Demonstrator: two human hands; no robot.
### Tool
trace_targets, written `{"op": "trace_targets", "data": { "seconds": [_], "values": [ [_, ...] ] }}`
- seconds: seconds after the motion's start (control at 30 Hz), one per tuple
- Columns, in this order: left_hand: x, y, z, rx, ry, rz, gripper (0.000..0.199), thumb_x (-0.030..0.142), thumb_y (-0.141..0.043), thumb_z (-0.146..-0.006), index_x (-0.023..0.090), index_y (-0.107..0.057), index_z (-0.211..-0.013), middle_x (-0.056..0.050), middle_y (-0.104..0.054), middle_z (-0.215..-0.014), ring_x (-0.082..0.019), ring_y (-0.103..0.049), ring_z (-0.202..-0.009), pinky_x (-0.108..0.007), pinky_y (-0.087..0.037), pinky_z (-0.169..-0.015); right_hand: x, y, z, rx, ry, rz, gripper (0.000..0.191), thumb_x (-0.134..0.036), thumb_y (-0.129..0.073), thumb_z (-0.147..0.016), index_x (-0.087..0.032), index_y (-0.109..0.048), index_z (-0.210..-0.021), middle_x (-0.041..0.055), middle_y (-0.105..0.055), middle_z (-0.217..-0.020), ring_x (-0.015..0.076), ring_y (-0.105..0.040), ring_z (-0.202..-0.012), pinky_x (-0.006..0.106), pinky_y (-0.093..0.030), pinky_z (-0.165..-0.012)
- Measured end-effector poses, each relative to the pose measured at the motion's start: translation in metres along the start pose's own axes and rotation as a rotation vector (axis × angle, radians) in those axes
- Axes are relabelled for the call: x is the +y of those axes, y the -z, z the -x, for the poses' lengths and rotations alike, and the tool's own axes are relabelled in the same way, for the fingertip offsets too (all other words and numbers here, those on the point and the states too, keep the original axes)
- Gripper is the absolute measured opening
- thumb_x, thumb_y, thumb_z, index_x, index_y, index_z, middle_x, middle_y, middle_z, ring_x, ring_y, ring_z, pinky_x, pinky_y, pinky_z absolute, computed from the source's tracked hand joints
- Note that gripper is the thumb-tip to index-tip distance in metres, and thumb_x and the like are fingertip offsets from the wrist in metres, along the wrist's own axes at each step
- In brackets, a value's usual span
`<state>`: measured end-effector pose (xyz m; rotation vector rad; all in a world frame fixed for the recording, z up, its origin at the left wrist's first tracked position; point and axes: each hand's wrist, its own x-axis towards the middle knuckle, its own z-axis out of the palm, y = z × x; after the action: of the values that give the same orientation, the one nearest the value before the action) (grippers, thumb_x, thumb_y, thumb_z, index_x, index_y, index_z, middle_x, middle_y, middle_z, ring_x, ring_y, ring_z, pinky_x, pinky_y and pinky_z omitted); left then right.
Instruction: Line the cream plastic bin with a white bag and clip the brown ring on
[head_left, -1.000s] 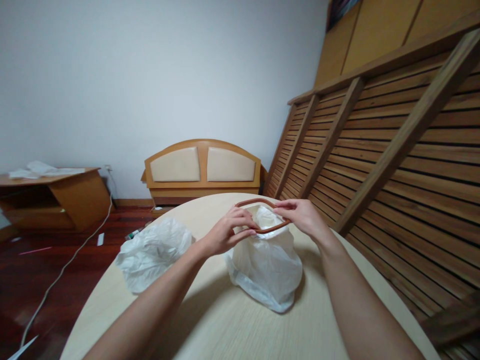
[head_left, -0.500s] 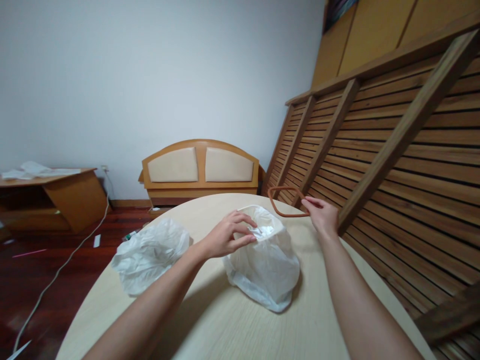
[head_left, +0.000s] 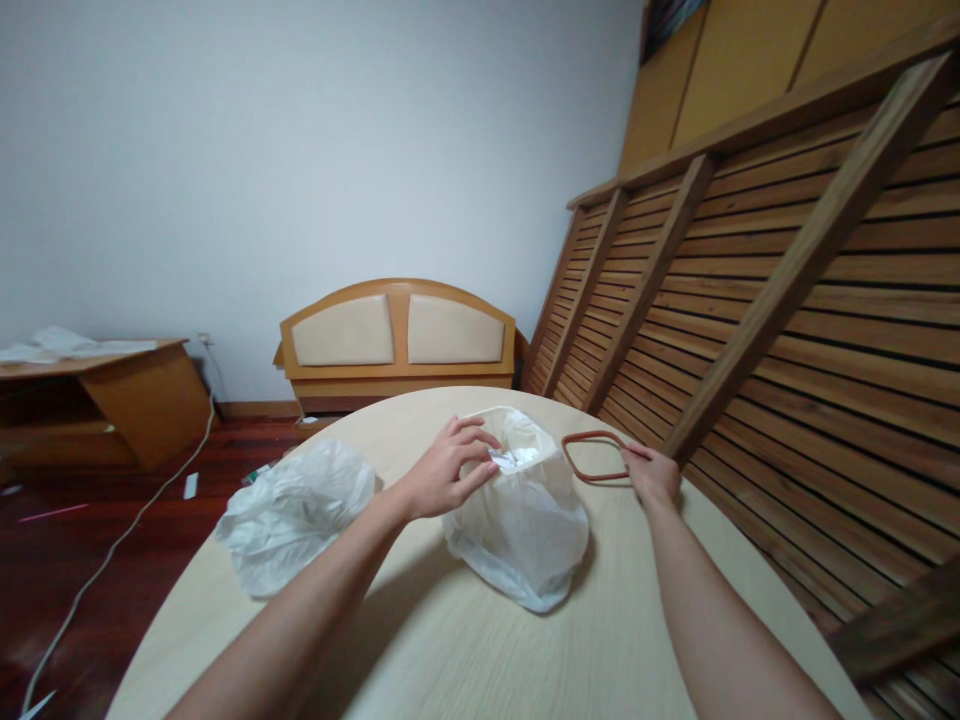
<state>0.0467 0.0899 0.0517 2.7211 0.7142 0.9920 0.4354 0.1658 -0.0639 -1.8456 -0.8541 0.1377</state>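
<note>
A white plastic-like bag stands with its mouth up on the round table, and something shiny and silvery shows inside the opening. My left hand is at the left side of the bag's mouth, fingers apart and curved over the rim; whether it presses on the bag is unclear. To the right of the bag, my right hand pinches one corner of a thin brown frame, square with rounded corners. The frame is low over the tabletop. Left of my left forearm lies a second, crumpled white bag.
The pale round table fills the foreground. A slatted wooden panel leans close on the right. Behind the table is a headboard. At left stand a low cabinet and a white cable on the dark floor.
My right hand has lowered the brown frame and brought it nearer the tabletop, a little to the right. My left hand has shifted only slightly at the bag's mouth.
</note>
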Motion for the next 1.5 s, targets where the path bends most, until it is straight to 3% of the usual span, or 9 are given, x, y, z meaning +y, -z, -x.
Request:
{"op": "trace_targets", "data": {
  "seconds": [0.2,0.37,0.5,0.7,1.0,1.13,1.23,1.37,1.5],
  "values": [
    [-0.016,-0.029,0.013,0.228,0.099,-0.072,0.033,0.032,-0.037,-0.102,0.020,-0.067,-0.106,-0.011,-0.047,-0.146,-0.028,-0.027,-0.144,-0.053,-0.029,-0.117,-0.001,0.001,0.013,-0.093,0.124,0.185,0.038,-0.043,-0.060,-0.081,-0.021,-0.075,-0.109,0.0121,-0.074,-0.109,0.0295,-0.066,-0.102,0.040,-0.050,-0.089],
    [-0.025,-0.057,0.032,0.454,0.027,-0.187,0.046,0.034,-0.046,-0.098,0.023,-0.040,-0.143,-0.015,-0.025,-0.158,-0.034,-0.016,-0.149,-0.063,-0.025,-0.115,-0.013,-0.005,0.034,-0.215,0.287,0.332,0.062,-0.058,-0.056,-0.082,-0.023,-0.062,-0.132,0.0134,-0.053,-0.144,0.0385,-0.046,-0.131,0.052,-0.038,-0.104],
    [-0.027,-0.065,0.039,0.464,-0.021,-0.232,0.045,0.028,-0.048,-0.097,0.026,-0.039,-0.140,-0.016,-0.030,-0.155,-0.033,-0.021,-0.148,-0.061,-0.030,-0.114,-0.014,-0.013,0.046,-0.363,0.419,0.505,0.061,-0.051,-0.058,-0.084,-0.023,-0.057,-0.138,0.0116,-0.045,-0.152,0.0368,-0.037,-0.138,0.053,-0.027,-0.112],
    [-0.028,-0.071,0.038,0.484,0.024,-0.212,0.047,0.020,-0.048,-0.098,0.026,-0.034,-0.142,-0.015,-0.036,-0.150,-0.029,-0.027,-0.147,-0.057,-0.034,-0.114,-0.011,-0.016,0.041,-0.470,0.499,0.546,0.041,-0.033,-0.043,-0.096,-0.031,-0.061,-0.132,0.0037,-0.058,-0.142,0.0255,-0.048,-0.132,0.051,-0.023,-0.114],
    [-0.027,-0.078,0.038,0.490,0.055,-0.171,0.052,0.022,-0.048,-0.098,0.027,-0.030,-0.146,-0.016,-0.032,-0.154,-0.029,-0.027,-0.147,-0.056,-0.033,-0.115,-0.015,-0.026,0.040,-0.494,0.494,0.522,0.044,-0.031,-0.038,-0.099,-0.029,-0.057,-0.139,0.0106,-0.053,-0.147,0.0306,-0.042,-0.137,0.063,-0.018,-0.113],
    [-0.028,-0.076,0.038,0.471,0.053,-0.172,0.051,0.023,-0.049,-0.098,0.027,-0.030,-0.146,-0.016,-0.032,-0.154,-0.029,-0.027,-0.148,-0.056,-0.033,-0.116,-0.026,-0.021,0.040,-0.463,0.492,0.420,0.047,-0.030,-0.043,-0.097,-0.025,-0.053,-0.142,0.0119,-0.052,-0.148,0.0309,-0.039,-0.140,0.057,-0.022,-0.115],
    [-0.032,-0.073,0.037,0.433,0.042,-0.178,0.053,0.023,-0.048,-0.098,0.027,-0.028,-0.147,-0.016,-0.031,-0.154,-0.028,-0.027,-0.148,-0.055,-0.033,-0.116,-0.043,-0.014,0.039,-0.464,0.481,0.296,0.047,-0.031,-0.042,-0.097,-0.018,-0.053,-0.141,0.0145,-0.057,-0.142,0.0277,-0.049,-0.132,0.045,-0.035,-0.111],
    [-0.042,-0.064,0.038,0.356,0.035,-0.160,0.055,0.027,-0.047,-0.099,0.027,-0.026,-0.149,-0.016,-0.024,-0.159,-0.027,-0.026,-0.149,-0.052,-0.032,-0.117,-0.067,-0.008,0.039,-0.616,0.447,0.140,0.038,-0.036,-0.047,-0.095,-0.016,-0.071,-0.115,0.0113,-0.073,-0.113,0.0213,-0.068,-0.097,0.030,-0.051,-0.084],
    [-0.055,-0.051,0.042,0.355,0.169,-0.090,0.053,0.035,-0.042,-0.099,0.021,-0.030,-0.148,-0.016,-0.030,-0.157,-0.027,-0.041,-0.140,-0.047,-0.038,-0.113,-0.075,-0.008,0.043,-0.809,0.396,0.043,0.028,-0.034,-0.056,-0.086,-0.014,-0.075,-0.081,0.0034,-0.072,-0.074,0.0144,-0.064,-0.064,0.021,-0.045,-0.056]
  ]
}}
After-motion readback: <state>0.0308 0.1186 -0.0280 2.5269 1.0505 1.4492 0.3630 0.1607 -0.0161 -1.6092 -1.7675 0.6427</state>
